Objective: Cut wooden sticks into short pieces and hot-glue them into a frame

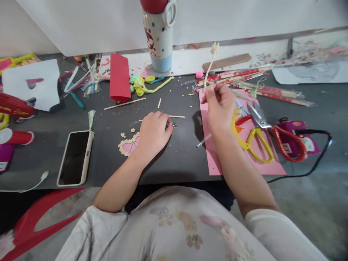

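Note:
My right hand (219,105) is raised over a pink paper sheet (217,159), fingers pinched on a thin pale stick (210,67) with a small cream flower shape at its top. My left hand (153,132) rests on the dark table with fingers curled, covering part of a heart shape (125,145) edged with small cream pieces. A tiny shiny bit (174,125) lies at its fingertips; whether the fingers hold anything is hidden. A thin wooden stick (176,116) lies just beyond that hand.
Yellow scissors (251,139) and red-handled scissors (282,136) lie on the pink sheet, by a purple device (296,139) with a black cable. A phone (76,156) lies at left. A polka-dot bottle (159,34), red folded paper (119,77), patterned sticks (261,87) and scraps crowd the back.

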A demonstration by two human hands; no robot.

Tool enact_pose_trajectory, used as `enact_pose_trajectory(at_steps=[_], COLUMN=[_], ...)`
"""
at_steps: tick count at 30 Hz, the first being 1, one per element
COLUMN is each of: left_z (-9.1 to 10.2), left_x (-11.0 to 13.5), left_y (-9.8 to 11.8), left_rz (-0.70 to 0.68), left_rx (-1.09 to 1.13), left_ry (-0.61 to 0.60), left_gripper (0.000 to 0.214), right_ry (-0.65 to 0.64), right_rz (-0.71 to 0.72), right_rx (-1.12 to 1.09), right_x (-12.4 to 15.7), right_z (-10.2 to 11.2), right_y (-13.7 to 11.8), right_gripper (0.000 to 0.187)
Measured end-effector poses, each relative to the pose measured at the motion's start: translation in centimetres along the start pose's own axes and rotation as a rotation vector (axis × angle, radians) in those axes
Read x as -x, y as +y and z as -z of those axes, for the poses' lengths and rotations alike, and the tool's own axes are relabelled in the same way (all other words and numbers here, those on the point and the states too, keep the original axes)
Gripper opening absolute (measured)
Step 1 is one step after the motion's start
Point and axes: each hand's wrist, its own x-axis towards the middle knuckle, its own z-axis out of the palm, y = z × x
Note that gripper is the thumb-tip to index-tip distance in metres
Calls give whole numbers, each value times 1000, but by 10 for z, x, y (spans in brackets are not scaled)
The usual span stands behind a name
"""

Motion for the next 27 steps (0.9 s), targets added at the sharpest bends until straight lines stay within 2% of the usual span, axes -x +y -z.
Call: enact_pose_trajectory(at_steps=[8,10,12,14,16,20,27], left_z=[1,1,1,2,2,3,3], left_x=[-1,-1,-1,-1,-1,0,0], left_y=[-2,-3,-4,-5,-4,-3,-3], left_rz=[35,47,52,49,40,31,18], left_rx=[-24,-22,-15,-3,8,26,20], left_ry=[-21,-19,-7,10,23,33,29], left_gripper=[16,16,16,15,15,15,14], right_ry=[258,288,262,131,-80,-363,-675], right_rz=[-125,-142,-142,-144,-160,-187,-122], right_rx=[-201,-216,-195,-126,-22,14,-60], right_x=[-23,-25,-24,-20,-13,4,20], right_z=[14,17,19,18,15,3,-4], right_y=[13,12,10,6,1,-10,-21], right_gripper=[36,37,36,31,24,11,13])
